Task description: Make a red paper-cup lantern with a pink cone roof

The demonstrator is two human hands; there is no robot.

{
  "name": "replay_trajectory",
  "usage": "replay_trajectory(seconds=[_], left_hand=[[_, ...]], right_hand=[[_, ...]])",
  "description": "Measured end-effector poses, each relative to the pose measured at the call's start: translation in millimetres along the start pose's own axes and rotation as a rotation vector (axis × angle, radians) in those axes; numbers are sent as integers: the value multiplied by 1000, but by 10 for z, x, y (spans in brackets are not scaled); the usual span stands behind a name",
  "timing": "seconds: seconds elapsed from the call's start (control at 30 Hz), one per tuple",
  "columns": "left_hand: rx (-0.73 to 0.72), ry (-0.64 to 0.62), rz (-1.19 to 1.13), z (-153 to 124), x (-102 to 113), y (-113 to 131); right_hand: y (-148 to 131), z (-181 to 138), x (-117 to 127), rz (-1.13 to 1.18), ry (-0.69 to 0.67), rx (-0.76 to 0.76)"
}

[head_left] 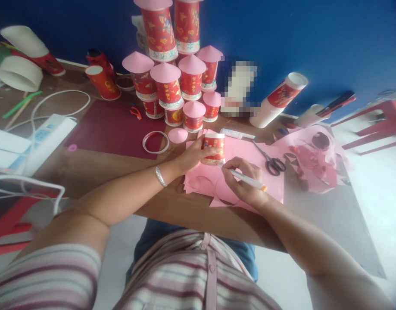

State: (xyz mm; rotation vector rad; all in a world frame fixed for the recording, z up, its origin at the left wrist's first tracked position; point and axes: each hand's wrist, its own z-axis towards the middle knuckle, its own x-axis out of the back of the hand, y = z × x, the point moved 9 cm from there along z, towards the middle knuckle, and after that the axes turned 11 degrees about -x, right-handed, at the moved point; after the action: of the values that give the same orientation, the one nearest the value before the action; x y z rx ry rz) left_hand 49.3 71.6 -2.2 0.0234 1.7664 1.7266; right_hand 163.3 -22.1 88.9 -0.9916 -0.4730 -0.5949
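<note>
Your right hand [241,178] is nearest, fingers pinched shut around a white pen [247,179] whose tip touches the base of the red paper cup [213,148]. Just left and slightly farther, your left hand [193,155] is wrapped around that cup, pressing it upside down on the pink paper [246,161]. Scissors [270,160] lie to the right on the sheet. Beyond, a pink paper cone [177,135] and a stack of cone-topped cups [176,86] stand against the blue wall.
</note>
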Motion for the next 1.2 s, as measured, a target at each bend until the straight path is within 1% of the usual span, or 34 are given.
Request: replay_trajectory(seconds=[0.17,0.33,0.43,0.73,0.93,1.1,1.2], left_hand=[[5,8,7,-1,2,3],[9,0,9,-3,-18,15],[8,-2,19,-7,-16,19],[6,-17,7,0,-24,18],[20,-10,-11,-9,-24,19],[19,-3,-14,-2,-14,2],[-7,-7,0,3,-22,27]], right_hand=[[-7,-15,-23,-3,1,27],[62,-13,-49,-39,-30,-24],[78,-15,-62,-49,-43,-29],[29,-17,-28,-57,5,40],[78,-7,-21,-101,6,-2],[51,-4,2,-93,18,25],[50,3,12,-102,12,18]])
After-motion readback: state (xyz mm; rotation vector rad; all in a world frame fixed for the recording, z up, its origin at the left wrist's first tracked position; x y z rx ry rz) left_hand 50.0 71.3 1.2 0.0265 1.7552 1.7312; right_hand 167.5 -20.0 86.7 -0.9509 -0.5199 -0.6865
